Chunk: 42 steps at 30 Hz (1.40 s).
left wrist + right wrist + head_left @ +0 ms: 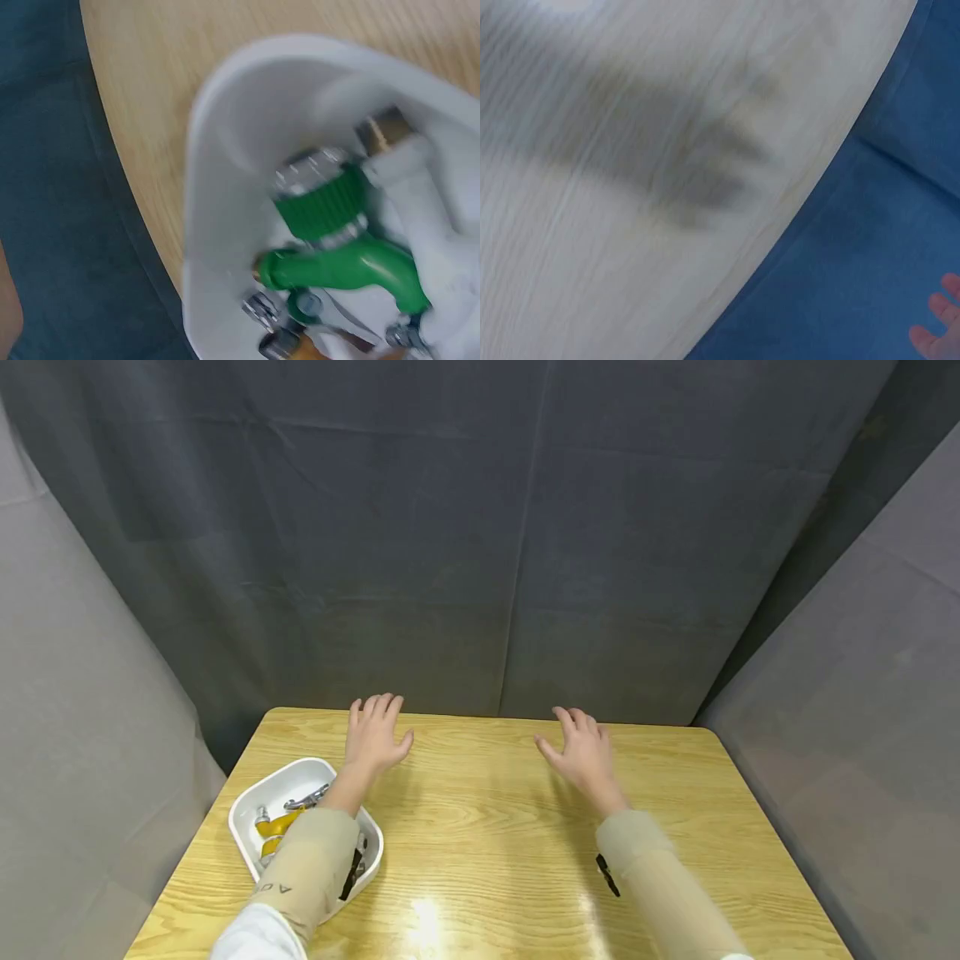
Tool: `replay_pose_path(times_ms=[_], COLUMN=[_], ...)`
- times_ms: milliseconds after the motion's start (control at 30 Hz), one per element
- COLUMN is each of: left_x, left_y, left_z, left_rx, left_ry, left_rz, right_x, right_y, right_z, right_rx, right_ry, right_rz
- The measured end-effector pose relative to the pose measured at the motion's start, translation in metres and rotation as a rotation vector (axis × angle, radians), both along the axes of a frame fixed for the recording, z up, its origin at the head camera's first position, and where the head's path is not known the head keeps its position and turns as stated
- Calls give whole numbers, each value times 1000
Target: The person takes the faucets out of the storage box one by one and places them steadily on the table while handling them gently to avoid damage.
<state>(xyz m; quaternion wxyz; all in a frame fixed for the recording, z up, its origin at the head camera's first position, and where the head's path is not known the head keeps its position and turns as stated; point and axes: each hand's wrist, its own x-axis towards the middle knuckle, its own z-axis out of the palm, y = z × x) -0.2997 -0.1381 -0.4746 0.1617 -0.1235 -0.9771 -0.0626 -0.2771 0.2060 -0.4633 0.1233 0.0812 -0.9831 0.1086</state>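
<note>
Both hands reach forward over the far part of a wooden table. The left hand [372,743], fingers spread and holding nothing, is just beyond a white plastic basin [242,822]; its forearm passes over the basin. On the right side, the right hand [585,756] has its thumb apart from its fingers and holds nothing either. Inside the basin, the left wrist view shows a green tap body [337,270], a green ribbed fitting [322,202], a white pipe-like part [416,202] and several small metal pieces. Yellow fittings [281,824] show in the head view, partly hidden by the sleeve.
The wooden table [480,827] has rounded far corners. A dark curtain [420,568] hangs behind its far edge, with pale cloth panels [847,693] on both sides. The basin stands near the left edge.
</note>
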Motion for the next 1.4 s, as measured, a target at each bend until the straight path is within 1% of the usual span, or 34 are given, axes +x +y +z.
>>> replay_pose_path(times_ms=[100,200,333,433,533,667,800,900,1000,1067,1200,1300,1400], left_x=[6,12,18,22,25,29,34,38,42,45,52,56,61], left_y=[-8,-16,-27,-37,-48,-65,-86,-101,-116,-124,-137,-146,-153], left_z=[-2,-6,-11,-15,-18,-23,-30,-35,-39,-41,-44,-47,-49], left_rx=[-12,-6,6,23,39,37,39,42,42,42,41,49,54], left_ry=[48,131,303,417,491,530,530,511,459,409,328,276,211], left_rz=[-41,-103,-217,-282,-309,-312,-299,-269,-222,-183,-112,-75,-25], right_x=[5,11,19,26,33,43,53,61,68,72,80,87,93], right_y=[-8,-15,-26,-36,-47,-62,-77,-89,-101,-109,-124,-134,-144], right_z=[-6,-12,-20,-25,-30,-36,-44,-48,-51,-51,-53,-56,-61], right_rx=[-40,-101,-196,-277,-360,-439,-474,-493,-508,-513,-519,-523,-525], right_ry=[19,37,55,66,63,36,0,-16,-38,-56,-118,-170,-207], right_rz=[14,29,42,62,74,71,97,139,171,187,218,243,279])
